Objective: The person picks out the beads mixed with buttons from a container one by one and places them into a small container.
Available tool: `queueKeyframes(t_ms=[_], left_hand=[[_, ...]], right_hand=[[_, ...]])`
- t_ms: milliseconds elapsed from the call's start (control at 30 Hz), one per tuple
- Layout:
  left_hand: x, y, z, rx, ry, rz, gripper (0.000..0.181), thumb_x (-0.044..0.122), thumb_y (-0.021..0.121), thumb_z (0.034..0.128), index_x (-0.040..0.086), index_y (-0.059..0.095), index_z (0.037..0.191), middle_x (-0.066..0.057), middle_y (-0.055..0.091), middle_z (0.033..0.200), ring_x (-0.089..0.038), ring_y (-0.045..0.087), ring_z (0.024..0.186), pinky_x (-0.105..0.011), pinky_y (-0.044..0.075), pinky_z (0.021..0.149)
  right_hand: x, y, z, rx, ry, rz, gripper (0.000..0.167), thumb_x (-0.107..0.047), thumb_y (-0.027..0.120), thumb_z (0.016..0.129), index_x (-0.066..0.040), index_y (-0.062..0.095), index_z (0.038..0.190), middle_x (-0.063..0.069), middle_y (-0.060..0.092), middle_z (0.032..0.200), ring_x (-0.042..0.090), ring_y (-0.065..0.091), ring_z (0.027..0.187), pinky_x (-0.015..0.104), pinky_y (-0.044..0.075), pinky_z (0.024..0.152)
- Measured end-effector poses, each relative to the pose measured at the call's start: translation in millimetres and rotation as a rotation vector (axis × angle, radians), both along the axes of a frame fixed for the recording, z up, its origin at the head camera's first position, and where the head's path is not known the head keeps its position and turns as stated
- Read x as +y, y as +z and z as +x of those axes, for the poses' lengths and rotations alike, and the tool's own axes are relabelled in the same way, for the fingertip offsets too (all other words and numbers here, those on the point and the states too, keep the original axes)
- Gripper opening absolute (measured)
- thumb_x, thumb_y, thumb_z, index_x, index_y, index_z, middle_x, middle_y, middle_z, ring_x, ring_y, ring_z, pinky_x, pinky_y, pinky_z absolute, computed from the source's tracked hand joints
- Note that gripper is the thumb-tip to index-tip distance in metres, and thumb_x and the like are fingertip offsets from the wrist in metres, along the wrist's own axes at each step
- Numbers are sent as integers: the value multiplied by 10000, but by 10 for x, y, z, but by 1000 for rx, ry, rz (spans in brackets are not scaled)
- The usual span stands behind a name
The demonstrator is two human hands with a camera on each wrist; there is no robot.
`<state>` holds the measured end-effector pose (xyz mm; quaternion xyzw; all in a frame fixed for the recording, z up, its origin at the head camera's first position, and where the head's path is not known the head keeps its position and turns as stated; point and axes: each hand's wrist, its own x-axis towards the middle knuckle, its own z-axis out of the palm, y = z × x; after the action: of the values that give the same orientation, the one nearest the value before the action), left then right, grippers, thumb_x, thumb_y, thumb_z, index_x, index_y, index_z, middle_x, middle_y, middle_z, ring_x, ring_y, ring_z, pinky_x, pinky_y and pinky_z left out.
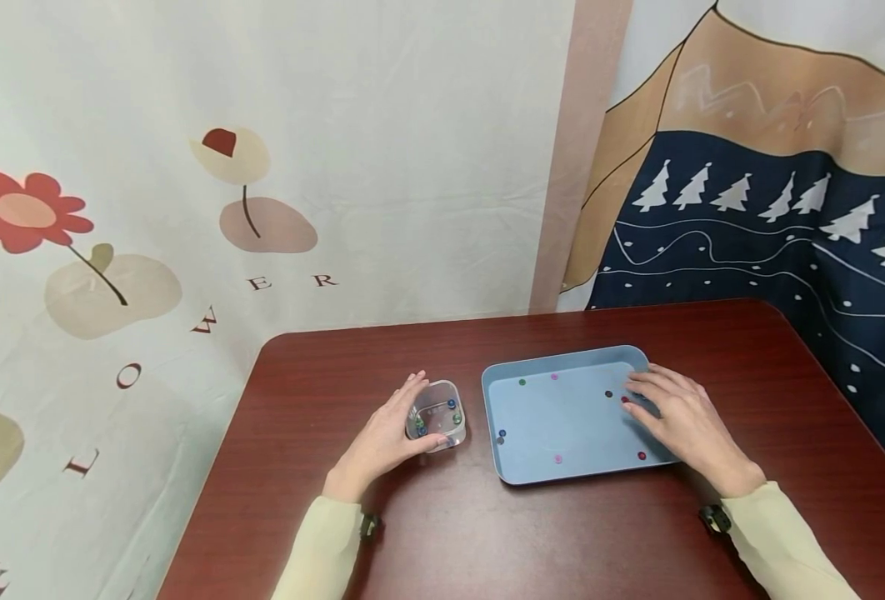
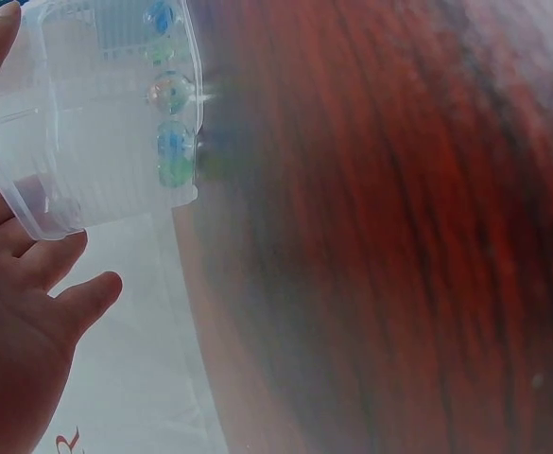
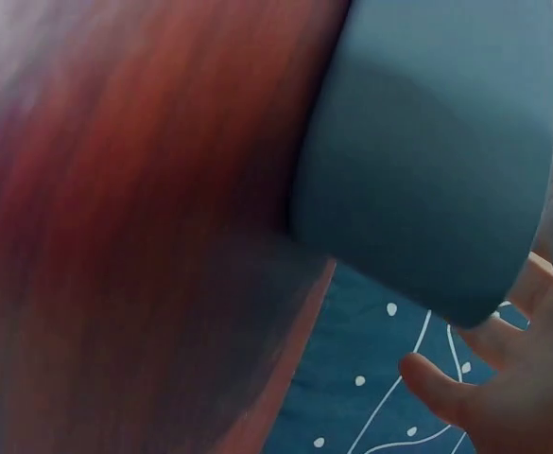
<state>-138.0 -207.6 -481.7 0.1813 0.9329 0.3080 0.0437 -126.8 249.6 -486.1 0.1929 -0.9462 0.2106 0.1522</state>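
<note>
My left hand [image 1: 386, 437] spans a small clear plastic box [image 1: 442, 386], thumb on the near side and fingers on the far side. Several glass marbles [image 2: 172, 93], blue and green among them, lie at the bottom of the box. On the right, a light blue tray [image 1: 562, 417] sits on the table with several small coloured marbles scattered in it. Over its right edge reaches my right hand [image 1: 682, 421], fingers spread and loosely bent. A dark red marble [image 1: 625, 399] is beside the thumb tip. The tray's wall hides part of this hand in the right wrist view.
The brown wooden table [image 1: 442, 533] runs back to a hanging cloth [image 1: 412, 167] with printed flowers, and a dark blue one [image 1: 712, 242] with trees on the right. In the tray are a pink marble [image 1: 558, 459], a green one [image 1: 522, 382] and a red one [image 1: 641, 456].
</note>
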Motion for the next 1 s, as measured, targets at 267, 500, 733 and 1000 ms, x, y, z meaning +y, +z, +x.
queueKeyframes(t_ms=[267,500,733,1000], left_hand=[[-3,20,11,-8,2,0,975,553,835,825,144,403,1597,1,295,1691,-235,261,1558,-590,392,1147],[-1,20,19,-9,9,2,973,552,836,825,148,403,1598,-2,296,1691,-254,282,1550,-594,400,1139],[1,20,16,-3,7,-5,978,547,837,827,140,397,1600,-5,290,1693,-263,291,1546,-601,404,1133],[4,25,19,-9,8,1,979,548,835,828,144,394,1602,-12,292,1693,-274,300,1542,-600,408,1131]], right_hand=[[91,15,-14,-10,11,79,430,-157,865,826,-17,743,1214,206,706,1237,458,530,1275,740,410,970],[151,15,-29,-26,29,98,407,-126,873,816,-33,751,1193,189,730,1181,468,556,1242,739,410,971],[176,-8,-42,-33,30,117,379,-106,865,820,-38,757,1177,184,738,1155,471,573,1219,723,407,977],[187,-29,-50,1,37,159,351,-88,864,808,-31,763,1140,179,739,1129,456,595,1180,703,413,966]])
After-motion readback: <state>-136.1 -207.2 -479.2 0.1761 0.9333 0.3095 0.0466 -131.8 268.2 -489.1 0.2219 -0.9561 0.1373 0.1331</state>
